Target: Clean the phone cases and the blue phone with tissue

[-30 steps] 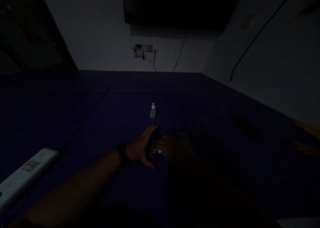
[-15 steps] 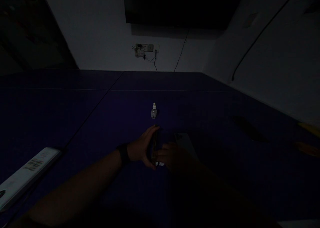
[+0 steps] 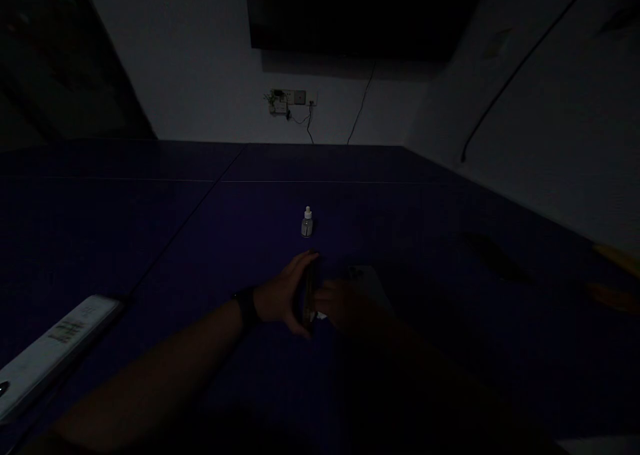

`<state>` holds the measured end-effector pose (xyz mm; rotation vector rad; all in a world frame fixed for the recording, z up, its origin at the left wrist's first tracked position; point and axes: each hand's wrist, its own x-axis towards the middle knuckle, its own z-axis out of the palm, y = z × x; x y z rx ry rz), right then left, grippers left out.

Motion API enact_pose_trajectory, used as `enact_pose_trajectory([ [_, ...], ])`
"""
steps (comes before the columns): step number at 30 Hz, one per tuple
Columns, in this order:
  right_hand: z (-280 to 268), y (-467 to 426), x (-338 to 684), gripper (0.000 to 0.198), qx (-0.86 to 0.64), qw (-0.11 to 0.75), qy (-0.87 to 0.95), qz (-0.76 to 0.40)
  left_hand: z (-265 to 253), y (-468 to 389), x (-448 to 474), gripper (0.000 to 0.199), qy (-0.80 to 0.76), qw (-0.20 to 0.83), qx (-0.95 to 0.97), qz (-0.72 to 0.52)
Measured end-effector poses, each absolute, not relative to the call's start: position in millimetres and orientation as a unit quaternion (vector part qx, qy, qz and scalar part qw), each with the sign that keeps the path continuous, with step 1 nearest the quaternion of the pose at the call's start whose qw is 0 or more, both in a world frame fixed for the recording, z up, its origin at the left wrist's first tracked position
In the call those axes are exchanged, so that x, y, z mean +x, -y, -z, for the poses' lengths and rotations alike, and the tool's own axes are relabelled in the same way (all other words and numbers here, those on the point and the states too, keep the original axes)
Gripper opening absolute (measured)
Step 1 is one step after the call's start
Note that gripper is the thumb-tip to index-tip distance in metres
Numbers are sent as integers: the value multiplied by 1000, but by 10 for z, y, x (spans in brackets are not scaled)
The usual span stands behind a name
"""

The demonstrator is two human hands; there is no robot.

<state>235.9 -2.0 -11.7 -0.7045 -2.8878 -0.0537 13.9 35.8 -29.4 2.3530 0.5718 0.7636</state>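
Note:
My left hand (image 3: pixel 281 296), with a dark band at the wrist, grips a thin flat phone-like object (image 3: pixel 309 287) by its two ends. It stands tilted on edge, its face turned toward my right hand (image 3: pixel 336 302). The fingers of that hand are curled and press a crumpled white tissue (image 3: pixel 321 316) against it; most of the tissue is hidden. Under my right forearm lies a pale phone (image 3: pixel 371 280) with a camera cluster at its far corner. Just beyond my hands a small dropper bottle (image 3: pixel 307 227) stands upright. The scene is very dark.
A white power strip (image 3: pixel 60 348) lies at the left on the dark blue table (image 3: pixel 250 242). Further right are a dark flat object (image 3: pixel 493 256) and a yellow item (image 3: pixel 617 258). Sockets with cables (image 3: pixel 290 100) and a black screen (image 3: pixel 350 15) are on the far wall.
My right fingers and the tissue have shifted slightly up along the held phone-like object. My left hand keeps its grip in nearly the same place.

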Motion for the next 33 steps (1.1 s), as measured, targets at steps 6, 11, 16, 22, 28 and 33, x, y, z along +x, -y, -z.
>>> enact_pose_trajectory([
  [6,146,180,2376,17,-171,74,982,20,265,-334,145,160,-219,314,880,-282],
  [11,141,161,2399,21,-227,87,969,31,259,-333,138,159,-213,324,877,-284],
  [16,115,35,2375,24,-293,100,950,43,268,-346,134,160,-210,308,887,-273],
  [22,102,-82,2355,24,-298,108,948,38,276,-358,136,159,-204,305,888,-277],
  [28,125,53,2372,20,-212,96,972,15,282,-356,138,160,-213,302,887,-278],
  [33,136,203,2375,17,-167,94,981,8,274,-345,133,159,-220,307,883,-279],
])
